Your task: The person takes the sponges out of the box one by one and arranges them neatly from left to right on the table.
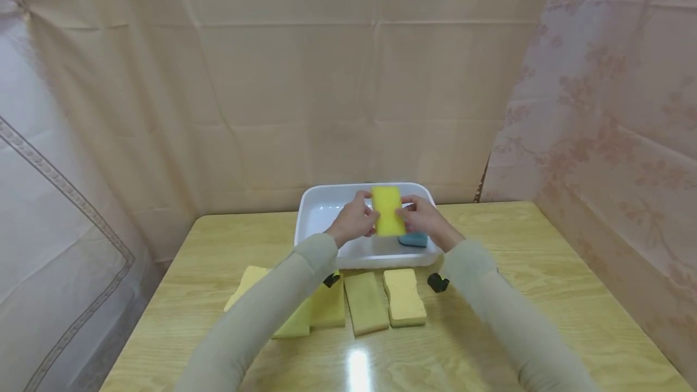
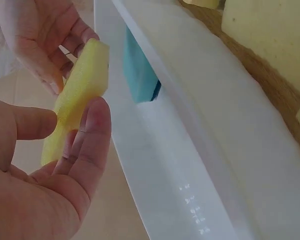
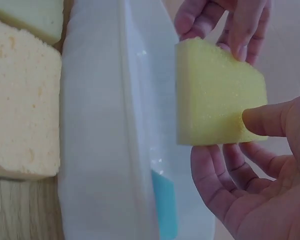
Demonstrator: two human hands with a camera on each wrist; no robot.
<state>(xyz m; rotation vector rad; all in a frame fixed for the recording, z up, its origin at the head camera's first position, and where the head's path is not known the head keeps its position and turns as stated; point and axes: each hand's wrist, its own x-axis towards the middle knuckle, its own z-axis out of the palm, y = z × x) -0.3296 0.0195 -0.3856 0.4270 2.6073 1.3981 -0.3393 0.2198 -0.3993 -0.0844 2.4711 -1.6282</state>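
Observation:
A bright yellow sponge (image 1: 388,212) is held upright above the white tray (image 1: 311,216). My left hand (image 1: 355,222) pinches its left edge between thumb and fingers, and my right hand (image 1: 426,221) pinches the right edge. In the left wrist view the sponge (image 2: 82,95) looks like a thick block, with the left thumb on one face and fingers on the other. The right wrist view has the right thumb pressed on the sponge's (image 3: 220,90) broad face. Inside the tray, at its right side, lies a blue sponge (image 1: 415,239), partly hidden by the right hand.
In front of the tray, several pale yellow sponges lie on the wooden table (image 1: 479,343). A wavy-edged sponge (image 1: 405,298) is rightmost, beside a flat one (image 1: 366,304); my left sleeve partly covers others. Beige cloth (image 1: 283,89) hangs behind the table.

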